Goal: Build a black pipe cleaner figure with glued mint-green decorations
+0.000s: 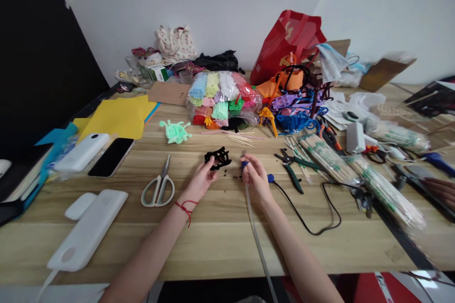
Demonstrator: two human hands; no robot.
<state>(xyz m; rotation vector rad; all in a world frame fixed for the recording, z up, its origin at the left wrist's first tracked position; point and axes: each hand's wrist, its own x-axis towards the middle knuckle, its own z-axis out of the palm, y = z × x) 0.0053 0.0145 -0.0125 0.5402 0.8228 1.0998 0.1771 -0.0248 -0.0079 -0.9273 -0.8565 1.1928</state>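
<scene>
My left hand (206, 173) pinches a small openwork frame of fuzzy black pipe cleaner (221, 159) above the middle of the table. Closed around a small blue glue gun (244, 164) is my right hand (256, 175), which hides much of its body. The gun's nozzle points away from me, a little to the right of the black frame and apart from it. A long clear glue stick (254, 220) trails from its back towards the table's front edge. Its black cord (302, 220) loops off to the right. Small black bits (225, 174) lie between my hands.
Scissors (158, 184), a phone (111, 157) and white power banks (88, 229) lie left. Behind are a green pipe-cleaner piece (176, 131) and bagged pipe cleaners (222, 99). Green-handled pliers (293, 175) and bagged sticks (329, 158) lie right. Another person's hand (442, 189) shows far right.
</scene>
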